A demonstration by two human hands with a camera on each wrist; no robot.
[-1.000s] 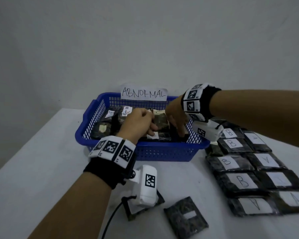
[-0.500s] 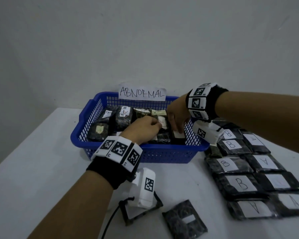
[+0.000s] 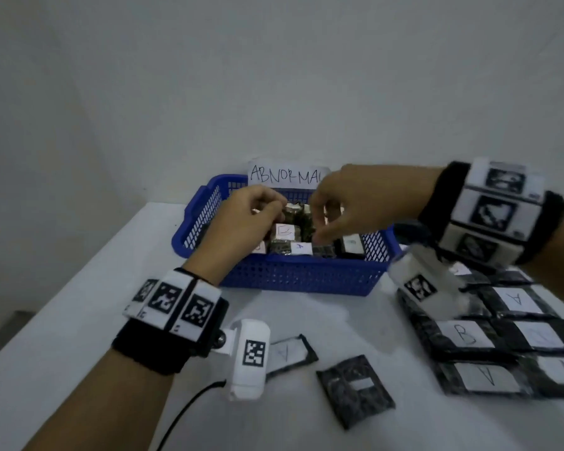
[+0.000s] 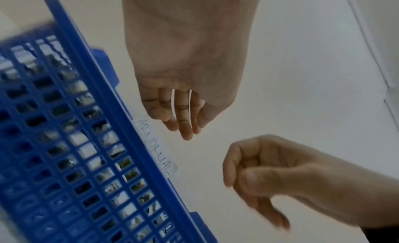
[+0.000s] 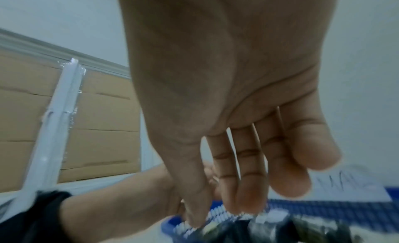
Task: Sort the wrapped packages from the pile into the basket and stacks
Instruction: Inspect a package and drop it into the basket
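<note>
- Both of our hands had lifted since the earlier frame, where they reached down among the packages; they now hovered above the blue basket (image 3: 306,278)
- Our left hand (image 3: 248,216) hung over the basket's left half with fingers loosely curled, and we saw nothing gripped in it
- Our right hand (image 3: 355,203) hung over the basket's middle, fingers drooping and relaxed, thumb apart, holding nothing that we could see
- Wrapped packages in the basket (image 3: 293,236) lay crowded together, some with white labels facing up
- A paper sign reading ABNORMAL (image 3: 284,174) stood at the basket's far rim
- On the white table (image 3: 62,304), rows of labelled packages (image 3: 502,336) marked A and B lay to the right of the basket
- 2 loose packages lay nearer to us: one labelled A (image 3: 290,353), partly behind the left wrist camera, and a dark package (image 3: 355,388) just beside it
</note>
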